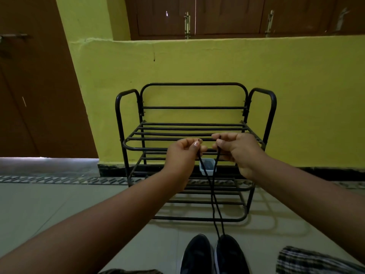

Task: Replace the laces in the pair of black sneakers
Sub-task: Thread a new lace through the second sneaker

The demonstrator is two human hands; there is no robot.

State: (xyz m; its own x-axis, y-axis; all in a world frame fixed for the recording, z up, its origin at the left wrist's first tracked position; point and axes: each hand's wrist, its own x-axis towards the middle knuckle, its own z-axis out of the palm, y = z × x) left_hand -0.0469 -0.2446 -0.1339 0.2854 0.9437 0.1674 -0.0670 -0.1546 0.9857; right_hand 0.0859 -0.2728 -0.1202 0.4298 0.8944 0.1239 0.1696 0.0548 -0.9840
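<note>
Left hand and right hand each pinch one end of the black braided lace, whose strands run taut down to the right sneaker, toes toward the metal rack

Legible text, labels, brands, numbers, signs: none found on any surface in view.
</note>
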